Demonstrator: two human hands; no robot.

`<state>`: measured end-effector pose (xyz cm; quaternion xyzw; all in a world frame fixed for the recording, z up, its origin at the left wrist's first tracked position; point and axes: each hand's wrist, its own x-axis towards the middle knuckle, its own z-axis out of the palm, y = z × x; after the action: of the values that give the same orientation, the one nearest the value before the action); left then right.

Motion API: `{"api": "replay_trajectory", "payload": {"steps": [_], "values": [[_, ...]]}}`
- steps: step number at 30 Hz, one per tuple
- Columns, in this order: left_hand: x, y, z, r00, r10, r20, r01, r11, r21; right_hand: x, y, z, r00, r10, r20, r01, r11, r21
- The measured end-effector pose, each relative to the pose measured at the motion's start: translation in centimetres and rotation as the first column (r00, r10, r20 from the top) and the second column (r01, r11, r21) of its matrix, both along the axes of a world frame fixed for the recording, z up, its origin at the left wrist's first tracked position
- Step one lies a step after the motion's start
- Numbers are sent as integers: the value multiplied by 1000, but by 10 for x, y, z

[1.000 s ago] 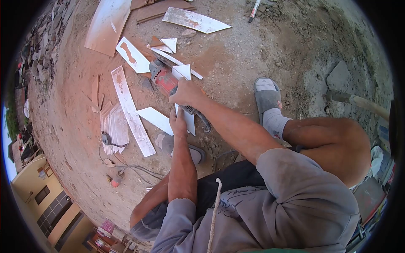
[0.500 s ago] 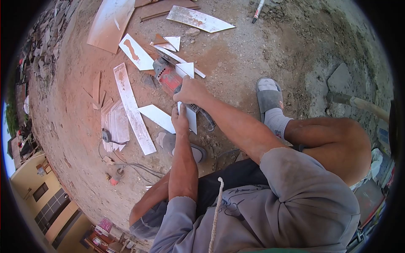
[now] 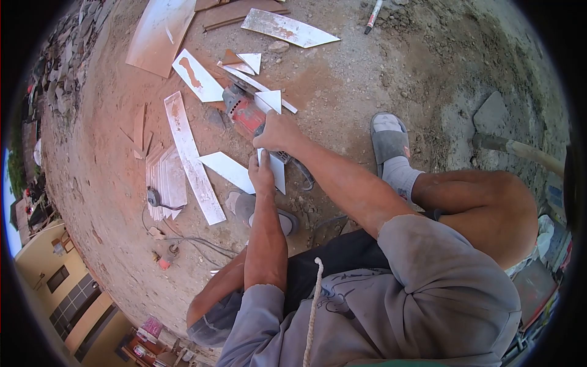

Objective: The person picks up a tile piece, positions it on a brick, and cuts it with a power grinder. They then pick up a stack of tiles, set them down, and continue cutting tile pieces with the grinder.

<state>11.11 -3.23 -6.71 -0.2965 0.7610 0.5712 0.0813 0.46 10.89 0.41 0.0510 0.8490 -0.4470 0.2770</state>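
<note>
- Gripping the grinder (image 3: pixel 247 116) with my right hand (image 3: pixel 276 133), fingers wrapped closed round the rear of its red body; disc end points away, down at the dirt among the offcuts.
- My left hand (image 3: pixel 262 174) is pressed flat on the white tile piece (image 3: pixel 274 171) just under the grinder, pinning it to the ground; fingers down, not curled round it.
- Tile: I judge it stiff, brittle, sharp-edged, probably dusty and slick. Best held flat by its face, well clear of the cut line.
- Grinder: likely heavy and kicky; wants a firm grip on the body.
</note>
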Motion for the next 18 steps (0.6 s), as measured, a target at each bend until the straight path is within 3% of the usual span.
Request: {"api": "replay_trajectory", "payload": {"steps": [18], "values": [[2,-2,-15,999,13,-32,-15,999,-51,5,7,4,1000,21,-15,-20,1000,20]]}}
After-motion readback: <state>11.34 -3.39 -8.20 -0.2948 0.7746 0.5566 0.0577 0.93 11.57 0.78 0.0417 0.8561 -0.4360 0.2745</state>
